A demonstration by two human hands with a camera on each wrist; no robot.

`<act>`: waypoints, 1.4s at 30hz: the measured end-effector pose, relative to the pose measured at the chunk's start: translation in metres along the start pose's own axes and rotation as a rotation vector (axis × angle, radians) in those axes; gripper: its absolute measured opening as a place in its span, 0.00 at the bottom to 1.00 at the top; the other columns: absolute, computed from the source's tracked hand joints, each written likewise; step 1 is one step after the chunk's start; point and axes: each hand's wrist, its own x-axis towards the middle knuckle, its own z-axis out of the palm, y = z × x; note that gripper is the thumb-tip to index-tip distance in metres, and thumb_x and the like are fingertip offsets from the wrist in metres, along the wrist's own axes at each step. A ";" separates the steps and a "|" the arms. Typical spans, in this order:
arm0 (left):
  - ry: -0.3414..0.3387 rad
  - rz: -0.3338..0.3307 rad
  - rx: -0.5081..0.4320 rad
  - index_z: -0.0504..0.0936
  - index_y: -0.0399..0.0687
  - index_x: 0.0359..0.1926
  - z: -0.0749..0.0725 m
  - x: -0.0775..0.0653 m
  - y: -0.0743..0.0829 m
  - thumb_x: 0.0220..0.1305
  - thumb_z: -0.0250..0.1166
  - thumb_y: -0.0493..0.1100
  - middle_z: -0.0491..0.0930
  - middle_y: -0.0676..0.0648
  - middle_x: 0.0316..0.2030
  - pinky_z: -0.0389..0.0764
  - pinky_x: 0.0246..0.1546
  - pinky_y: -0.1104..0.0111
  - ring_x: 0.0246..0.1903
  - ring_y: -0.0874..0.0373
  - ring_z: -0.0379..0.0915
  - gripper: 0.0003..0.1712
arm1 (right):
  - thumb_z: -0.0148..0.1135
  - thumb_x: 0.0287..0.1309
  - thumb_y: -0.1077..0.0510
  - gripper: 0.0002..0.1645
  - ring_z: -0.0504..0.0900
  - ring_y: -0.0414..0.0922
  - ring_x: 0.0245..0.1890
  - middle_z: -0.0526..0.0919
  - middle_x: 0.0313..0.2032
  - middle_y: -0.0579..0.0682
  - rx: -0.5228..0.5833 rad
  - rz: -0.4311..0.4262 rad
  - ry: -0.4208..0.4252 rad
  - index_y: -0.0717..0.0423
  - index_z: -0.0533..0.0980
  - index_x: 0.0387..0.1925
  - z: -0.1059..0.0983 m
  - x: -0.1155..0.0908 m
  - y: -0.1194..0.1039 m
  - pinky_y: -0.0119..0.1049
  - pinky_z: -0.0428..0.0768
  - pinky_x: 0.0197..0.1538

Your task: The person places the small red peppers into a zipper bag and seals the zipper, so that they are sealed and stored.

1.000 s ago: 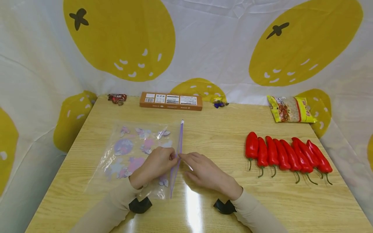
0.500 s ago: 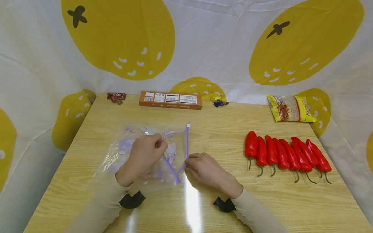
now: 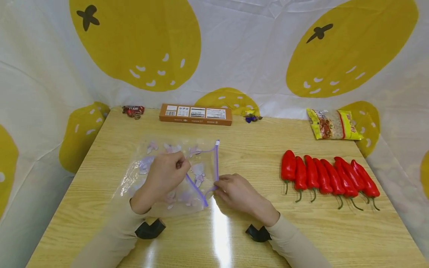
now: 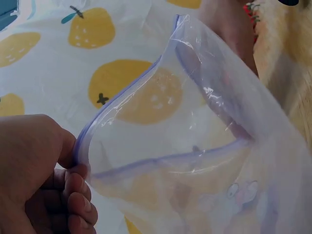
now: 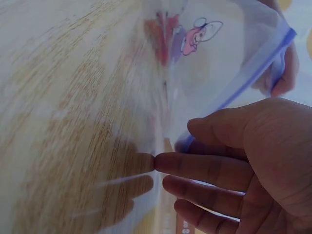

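Bag [image 3: 181, 191]: glossy plastic. Table [image 3: 254, 152]: shiny wood grain. Backdrop [image 3: 241, 44]: matt cloth.

You wear long, close-fitting sleeves in plain light beige. Your left sleeve [image 3: 107, 240], at the lower left of the head view, gathers in soft folds along its inner edge and looks hazy on the outer side. Your right sleeve [image 3: 296, 242], at the lower right, looks smoother, with small creases near the wrist. Each cuff ends in a thin dark edge. Angular black pieces, a left one [image 3: 150, 229] and a right one [image 3: 259, 233], jut inward beside the cuffs, both notched along the top.
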 end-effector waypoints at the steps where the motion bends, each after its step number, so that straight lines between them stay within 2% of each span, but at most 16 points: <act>1: -0.019 -0.004 0.001 0.64 0.51 0.12 0.002 -0.001 0.000 0.52 0.54 0.33 0.57 0.58 0.08 0.53 0.11 0.76 0.10 0.68 0.46 0.17 | 0.62 0.54 0.54 0.10 0.81 0.44 0.42 0.83 0.38 0.48 0.001 -0.004 0.003 0.53 0.80 0.37 0.000 0.001 0.000 0.40 0.77 0.45; 7: -0.088 -0.039 0.042 0.65 0.51 0.13 0.005 -0.003 0.001 0.54 0.55 0.36 0.60 0.58 0.09 0.57 0.12 0.74 0.10 0.67 0.50 0.16 | 0.59 0.56 0.56 0.15 0.81 0.40 0.38 0.83 0.38 0.46 0.019 -0.036 -0.002 0.55 0.78 0.46 -0.001 0.003 -0.001 0.37 0.77 0.44; 11: -0.109 -0.050 0.057 0.65 0.51 0.13 0.004 -0.003 0.001 0.55 0.56 0.36 0.60 0.57 0.10 0.58 0.12 0.74 0.10 0.66 0.51 0.16 | 0.59 0.56 0.56 0.19 0.81 0.41 0.37 0.83 0.38 0.46 -0.012 0.021 0.018 0.54 0.76 0.50 -0.013 -0.003 0.005 0.37 0.77 0.42; 15: -0.116 -0.069 0.052 0.66 0.51 0.13 0.002 -0.003 0.001 0.56 0.56 0.37 0.60 0.57 0.09 0.56 0.11 0.73 0.10 0.66 0.50 0.16 | 0.62 0.53 0.57 0.10 0.81 0.40 0.29 0.82 0.31 0.45 -0.106 0.165 0.132 0.53 0.79 0.38 -0.029 -0.021 0.020 0.33 0.76 0.28; 18: -0.121 -0.076 0.052 0.66 0.50 0.13 0.002 -0.003 0.001 0.56 0.55 0.37 0.59 0.57 0.09 0.56 0.11 0.74 0.10 0.66 0.50 0.16 | 0.62 0.50 0.57 0.03 0.74 0.40 0.16 0.77 0.21 0.43 -0.228 0.325 0.237 0.52 0.77 0.28 -0.042 -0.043 0.036 0.31 0.66 0.15; 20: -0.123 -0.080 0.049 0.66 0.50 0.14 0.003 -0.003 0.001 0.55 0.56 0.37 0.60 0.57 0.09 0.56 0.11 0.74 0.10 0.66 0.51 0.16 | 0.62 0.50 0.56 0.07 0.67 0.42 0.11 0.71 0.15 0.43 -0.317 0.450 0.264 0.51 0.73 0.21 -0.049 -0.060 0.048 0.33 0.60 0.11; 24: -0.123 -0.082 0.046 0.67 0.50 0.14 0.004 -0.003 0.001 0.56 0.56 0.37 0.60 0.57 0.10 0.57 0.11 0.73 0.10 0.65 0.52 0.15 | 0.60 0.49 0.55 0.18 0.59 0.46 0.07 0.61 0.09 0.45 -0.412 0.653 0.203 0.51 0.63 0.12 -0.059 -0.092 0.062 0.37 0.54 0.09; 29: -0.116 -0.069 0.047 0.66 0.51 0.14 0.006 -0.003 0.001 0.55 0.56 0.37 0.61 0.57 0.10 0.57 0.11 0.73 0.10 0.65 0.53 0.15 | 0.59 0.51 0.52 0.21 0.62 0.49 0.08 0.62 0.08 0.47 -0.374 0.774 0.042 0.49 0.63 0.09 -0.060 -0.112 0.065 0.40 0.57 0.10; 33: -0.126 -0.061 0.040 0.65 0.51 0.14 0.008 -0.003 0.001 0.55 0.55 0.37 0.60 0.57 0.10 0.57 0.11 0.74 0.10 0.66 0.52 0.16 | 0.56 0.52 0.51 0.19 0.65 0.51 0.10 0.65 0.10 0.49 -0.327 0.826 -0.062 0.49 0.65 0.10 -0.057 -0.117 0.065 0.43 0.60 0.12; 36: -0.133 -0.060 0.030 0.65 0.51 0.13 0.009 -0.003 0.001 0.56 0.55 0.37 0.60 0.57 0.10 0.57 0.11 0.74 0.10 0.66 0.52 0.16 | 0.55 0.51 0.53 0.17 0.65 0.51 0.10 0.65 0.10 0.50 -0.330 0.826 -0.073 0.50 0.65 0.11 -0.055 -0.120 0.064 0.43 0.61 0.12; 39: -0.132 -0.054 0.027 0.64 0.51 0.13 0.011 -0.003 0.001 0.55 0.55 0.36 0.59 0.57 0.10 0.57 0.11 0.74 0.10 0.67 0.52 0.17 | 0.54 0.49 0.56 0.16 0.65 0.52 0.10 0.65 0.09 0.49 -0.355 0.797 0.012 0.50 0.65 0.10 -0.055 -0.122 0.065 0.42 0.60 0.11; 42: -0.135 -0.050 0.024 0.63 0.51 0.13 0.012 -0.002 0.001 0.55 0.54 0.36 0.59 0.57 0.10 0.57 0.11 0.74 0.10 0.67 0.51 0.17 | 0.54 0.47 0.59 0.14 0.65 0.51 0.10 0.65 0.10 0.48 -0.380 0.722 0.185 0.51 0.67 0.10 -0.058 -0.124 0.066 0.41 0.58 0.11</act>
